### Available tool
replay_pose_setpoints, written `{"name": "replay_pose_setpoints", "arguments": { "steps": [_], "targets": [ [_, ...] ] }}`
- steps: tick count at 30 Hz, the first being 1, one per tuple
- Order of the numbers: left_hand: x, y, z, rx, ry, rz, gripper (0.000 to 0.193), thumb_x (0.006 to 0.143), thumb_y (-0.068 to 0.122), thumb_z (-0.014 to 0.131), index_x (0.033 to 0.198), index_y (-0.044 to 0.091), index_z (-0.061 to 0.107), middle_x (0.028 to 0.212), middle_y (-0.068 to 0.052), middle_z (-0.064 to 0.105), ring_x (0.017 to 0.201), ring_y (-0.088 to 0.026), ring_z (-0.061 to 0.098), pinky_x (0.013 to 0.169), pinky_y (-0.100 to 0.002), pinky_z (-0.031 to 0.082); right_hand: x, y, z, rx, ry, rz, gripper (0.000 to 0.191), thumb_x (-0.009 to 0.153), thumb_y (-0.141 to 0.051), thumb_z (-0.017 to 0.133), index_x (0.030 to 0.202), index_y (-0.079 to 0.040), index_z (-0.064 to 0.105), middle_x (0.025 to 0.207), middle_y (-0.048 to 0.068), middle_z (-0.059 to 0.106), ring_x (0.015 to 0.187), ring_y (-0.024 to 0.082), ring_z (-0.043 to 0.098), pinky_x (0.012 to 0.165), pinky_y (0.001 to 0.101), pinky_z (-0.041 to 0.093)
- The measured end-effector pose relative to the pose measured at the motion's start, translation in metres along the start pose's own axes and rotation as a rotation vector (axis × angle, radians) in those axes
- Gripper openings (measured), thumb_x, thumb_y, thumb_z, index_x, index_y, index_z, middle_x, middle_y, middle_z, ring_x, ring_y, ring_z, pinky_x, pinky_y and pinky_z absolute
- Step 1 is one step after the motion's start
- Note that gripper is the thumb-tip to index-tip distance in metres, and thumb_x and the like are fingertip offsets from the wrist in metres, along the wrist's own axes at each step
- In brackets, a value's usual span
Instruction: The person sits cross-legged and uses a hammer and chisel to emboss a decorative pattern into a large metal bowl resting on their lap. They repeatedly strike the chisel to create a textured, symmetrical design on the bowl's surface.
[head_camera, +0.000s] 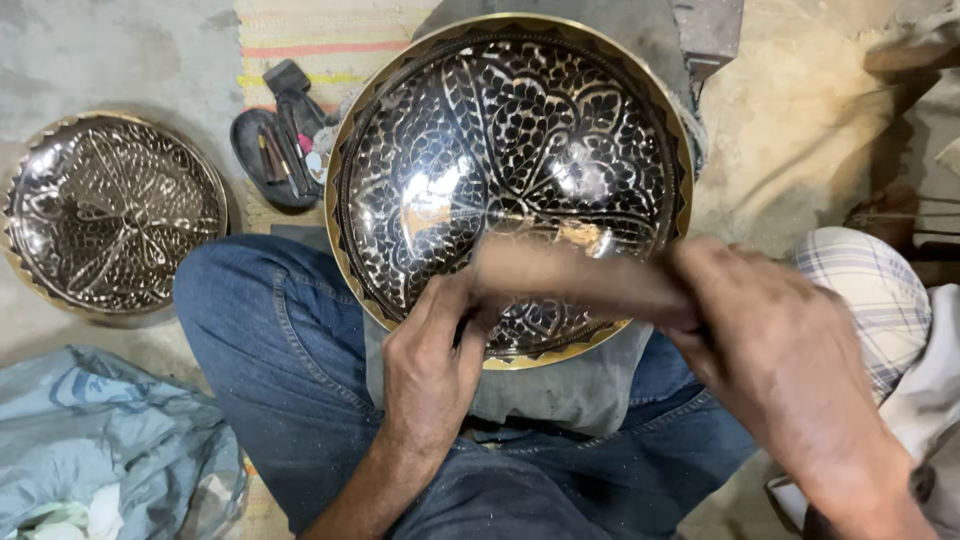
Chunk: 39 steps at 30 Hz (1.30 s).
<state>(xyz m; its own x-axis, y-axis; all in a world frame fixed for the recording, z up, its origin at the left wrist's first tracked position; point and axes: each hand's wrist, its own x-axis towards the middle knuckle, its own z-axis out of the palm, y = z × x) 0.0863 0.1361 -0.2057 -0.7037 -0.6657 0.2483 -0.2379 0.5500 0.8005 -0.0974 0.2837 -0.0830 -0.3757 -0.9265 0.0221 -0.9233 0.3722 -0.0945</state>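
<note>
A large round brass plate (510, 130) with a black engraved flower pattern rests tilted on a grey cloth over my lap. My left hand (432, 360) presses against its lower rim, fingers pinched as if on a small tool that I cannot make out. My right hand (770, 340) grips a wooden handle (575, 278), blurred by motion, which crosses the lower part of the plate towards my left hand.
A second engraved plate (105, 215) lies on the floor at the left. A black dish of small tools (280, 150) sits on a striped mat behind my knee. A blue cloth heap (110, 450) is bottom left, a checked cloth (880, 290) at the right.
</note>
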Motion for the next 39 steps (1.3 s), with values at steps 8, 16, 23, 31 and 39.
{"name": "replay_pose_setpoints", "arguments": {
  "steps": [8,16,23,31,39],
  "targets": [
    [0.002,0.006,-0.002,-0.005,-0.003,-0.023,0.036,0.092,0.005,0.074,0.126,0.003,0.061,0.104,-0.011,0.073,0.089,-0.021,0.077,0.069,-0.032,0.066,0.000,0.010,0.003,-0.017,-0.272,0.238,0.044,0.081,-0.026,0.080,0.113,-0.010,0.055,0.095,0.007,0.070,0.089,0.030,0.071,0.075,0.0404,0.056],
    [0.002,0.008,-0.003,-0.026,-0.001,-0.034,0.033,0.093,0.004,0.073,0.124,0.004,0.062,0.103,-0.009,0.073,0.090,-0.020,0.077,0.071,-0.032,0.066,-0.005,0.011,0.005,-0.079,-0.127,0.090,0.043,0.079,-0.021,0.077,0.114,-0.009,0.055,0.103,0.009,0.072,0.090,0.027,0.072,0.079,0.0410,0.056],
    [0.001,0.006,-0.001,-0.005,-0.012,-0.034,0.034,0.092,0.003,0.073,0.124,0.003,0.062,0.105,-0.009,0.073,0.090,-0.021,0.077,0.070,-0.031,0.066,-0.007,0.007,0.006,-0.122,-0.059,-0.057,0.045,0.074,-0.017,0.073,0.116,-0.007,0.057,0.104,0.009,0.070,0.092,0.028,0.071,0.079,0.0406,0.055],
    [0.003,0.010,-0.004,0.033,-0.026,-0.048,0.038,0.090,0.002,0.074,0.126,0.003,0.063,0.102,-0.011,0.073,0.084,-0.021,0.076,0.067,-0.034,0.063,-0.006,0.006,0.010,-0.107,-0.002,-0.043,0.049,0.074,-0.020,0.074,0.119,-0.007,0.057,0.107,0.011,0.071,0.094,0.031,0.070,0.079,0.0399,0.055],
    [0.002,0.007,-0.002,-0.008,-0.003,-0.026,0.037,0.090,0.002,0.074,0.126,0.003,0.063,0.103,-0.009,0.074,0.088,-0.020,0.077,0.069,-0.031,0.065,-0.011,0.009,0.012,-0.035,-0.060,0.044,0.048,0.074,-0.017,0.075,0.115,-0.005,0.055,0.097,0.012,0.069,0.087,0.031,0.070,0.076,0.0429,0.054]
  ]
}}
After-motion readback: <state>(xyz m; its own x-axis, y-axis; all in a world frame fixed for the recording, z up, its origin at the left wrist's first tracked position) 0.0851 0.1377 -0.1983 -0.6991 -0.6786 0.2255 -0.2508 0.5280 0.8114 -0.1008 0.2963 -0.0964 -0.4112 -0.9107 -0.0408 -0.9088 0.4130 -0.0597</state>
